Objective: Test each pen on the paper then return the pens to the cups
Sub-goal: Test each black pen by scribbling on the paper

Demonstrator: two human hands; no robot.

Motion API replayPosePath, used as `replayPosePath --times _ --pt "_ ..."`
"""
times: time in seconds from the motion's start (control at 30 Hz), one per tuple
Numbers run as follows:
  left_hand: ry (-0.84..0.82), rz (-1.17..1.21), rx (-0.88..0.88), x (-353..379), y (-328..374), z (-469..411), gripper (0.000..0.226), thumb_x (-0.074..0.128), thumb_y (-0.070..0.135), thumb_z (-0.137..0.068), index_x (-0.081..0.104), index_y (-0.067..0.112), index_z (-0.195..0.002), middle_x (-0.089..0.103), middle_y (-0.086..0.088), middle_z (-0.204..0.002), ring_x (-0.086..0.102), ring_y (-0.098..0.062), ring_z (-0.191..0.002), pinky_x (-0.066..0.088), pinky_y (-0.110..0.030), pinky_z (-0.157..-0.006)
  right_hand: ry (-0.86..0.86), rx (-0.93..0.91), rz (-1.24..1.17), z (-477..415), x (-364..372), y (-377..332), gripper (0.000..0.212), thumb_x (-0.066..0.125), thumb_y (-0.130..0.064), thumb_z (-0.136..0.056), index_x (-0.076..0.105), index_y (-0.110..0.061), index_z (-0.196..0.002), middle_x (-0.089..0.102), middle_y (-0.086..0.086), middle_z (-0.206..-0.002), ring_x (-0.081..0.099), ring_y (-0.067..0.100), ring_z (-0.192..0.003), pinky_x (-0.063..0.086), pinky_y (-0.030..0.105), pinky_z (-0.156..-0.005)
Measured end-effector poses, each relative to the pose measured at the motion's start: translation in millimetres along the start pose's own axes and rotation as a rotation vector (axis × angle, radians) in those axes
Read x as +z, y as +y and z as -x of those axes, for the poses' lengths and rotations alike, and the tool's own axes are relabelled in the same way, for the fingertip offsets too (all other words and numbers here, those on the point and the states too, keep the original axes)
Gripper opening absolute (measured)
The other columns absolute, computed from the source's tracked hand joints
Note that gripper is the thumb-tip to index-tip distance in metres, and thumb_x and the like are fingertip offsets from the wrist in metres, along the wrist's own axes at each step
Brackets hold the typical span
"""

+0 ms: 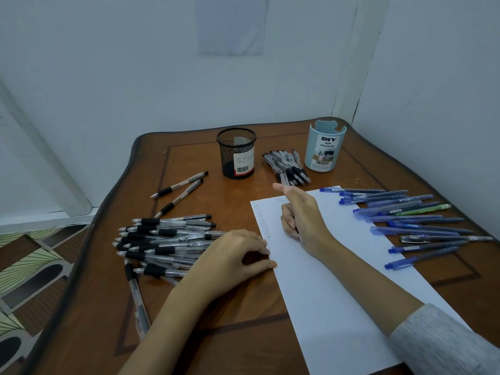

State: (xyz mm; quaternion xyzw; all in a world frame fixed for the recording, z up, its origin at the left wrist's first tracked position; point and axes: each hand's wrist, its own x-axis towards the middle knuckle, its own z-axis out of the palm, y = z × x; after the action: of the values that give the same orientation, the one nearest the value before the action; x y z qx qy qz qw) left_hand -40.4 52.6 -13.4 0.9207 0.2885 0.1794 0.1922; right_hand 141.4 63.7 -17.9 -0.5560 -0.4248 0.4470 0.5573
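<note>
The right hand (303, 215) is gripping a pen (299, 236) over the paper (311, 307); the left hand (235, 255) is resting loosely at the paper's edge, seemingly holding nothing.

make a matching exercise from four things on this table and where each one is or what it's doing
1 black cup
2 blue cup
3 left hand
4 right hand

a holds a pen over the paper
b far right of the table
c rests at the paper's left edge
d far middle of the table

Pairs: 1-d, 2-b, 3-c, 4-a
</note>
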Motion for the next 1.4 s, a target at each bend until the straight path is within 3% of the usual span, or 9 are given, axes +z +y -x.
replayPosePath --times 0.27,0.37,0.47,0.57,0.7,0.9,1.07,1.23,1.4 --pt "-0.014 -0.003 0.000 0 1 0 0.038 0.060 0.048 -0.084 0.071 0.020 -0.108 0.067 0.007 -0.114 0.054 0.003 -0.109 0.033 0.000 -0.089 0.035 -0.004 0.020 -1 1 2 0.031 0.035 -0.021 -0.104 0.062 -0.018 -0.118 0.042 -0.003 -0.043 0.033 0.006 -0.036 0.026 0.018 -0.034" --pt "-0.007 -0.005 0.012 0 0 0 0.036 0.061 0.047 -0.085 0.072 0.020 -0.106 0.068 0.007 -0.111 0.050 0.002 -0.112 0.035 -0.001 -0.089 0.096 0.050 0.037 -10 -1 0 0.033 0.036 -0.008 -0.097 0.068 -0.012 -0.102 0.056 0.004 -0.066 0.044 0.010 -0.054 0.037 0.020 -0.046" --pt "0.009 0.002 0.009 -1 3 0 0.041 0.054 0.051 -0.086 0.073 0.019 -0.103 0.070 0.006 -0.105 0.055 -0.002 -0.104 0.038 -0.004 -0.088 0.155 -0.056 0.215 -26 -14 -9 0.024 0.054 -0.009 -0.093 0.069 -0.007 -0.112 0.064 0.002 -0.089 0.052 0.009 -0.074 0.043 0.019 -0.061" --pt "0.008 -0.007 -0.002 0 6 -1 0.059 0.035 0.061 -0.084 0.073 0.018 -0.098 0.070 0.004 -0.096 0.058 -0.006 -0.094 0.042 -0.014 -0.086 0.220 -0.210 0.483 -45 -30 -25 0.027 0.066 -0.012 -0.089 0.069 -0.009 -0.115 0.065 0.002 -0.092 0.049 0.002 -0.068 0.038 0.005 -0.057" --pt "0.023 -0.017 0.006 1 5 -1 0.060 0.031 0.060 -0.084 0.073 0.019 -0.097 0.069 0.005 -0.096 0.059 -0.005 -0.094 0.037 -0.009 -0.085 0.270 -0.299 0.699 -72 -29 -34 0.021 0.069 -0.009 -0.086 0.072 -0.003 -0.106 0.071 0.006 -0.092 0.052 -0.001 -0.062 0.040 0.001 -0.056" --pt "0.040 -0.007 0.015 2 2 -1 0.062 0.030 0.060 -0.083 0.073 0.020 -0.101 0.068 0.008 -0.103 0.055 -0.002 -0.100 0.033 -0.005 -0.087 0.150 -0.343 1.030 -108 -5 -13 0.018 0.066 -0.014 -0.089 0.072 -0.007 -0.103 0.071 0.008 -0.097 0.064 0.018 -0.091 0.049 0.033 -0.096" --pt "0.024 -0.007 0.017 3 0 -1 0.061 0.030 0.060 -0.084 0.072 0.021 -0.105 0.066 0.009 -0.111 0.052 0.000 -0.107 0.029 -0.002 -0.089 0.145 -0.408 1.235 -114 4 -6 0.025 0.056 -0.021 -0.096 0.067 -0.004 -0.110 0.059 0.012 -0.114 0.056 0.023 -0.104 0.046 0.030 -0.085" --pt "0.014 -0.038 0.021 3 -1 -1 0.038 0.050 0.047 -0.092 0.071 0.019 -0.107 0.066 0.008 -0.111 0.054 -0.001 -0.105 0.037 -0.012 -0.094 0.176 -0.462 1.107 -85 1 -12 0.019 0.056 -0.015 -0.094 0.071 -0.004 -0.101 0.061 0.010 -0.100 0.057 0.019 -0.092 0.040 0.024 -0.072" --pt "0.016 -0.010 -0.004 1 3 0 0.040 0.048 0.049 -0.090 0.073 0.018 -0.098 0.069 0.007 -0.102 0.057 -0.002 -0.097 0.042 -0.013 -0.089 0.081 -0.323 1.059 -26 -10 -14 0.015 0.058 -0.021 -0.092 0.071 -0.012 -0.094 0.065 0.001 -0.095 0.058 0.012 -0.083 0.047 0.025 -0.072"
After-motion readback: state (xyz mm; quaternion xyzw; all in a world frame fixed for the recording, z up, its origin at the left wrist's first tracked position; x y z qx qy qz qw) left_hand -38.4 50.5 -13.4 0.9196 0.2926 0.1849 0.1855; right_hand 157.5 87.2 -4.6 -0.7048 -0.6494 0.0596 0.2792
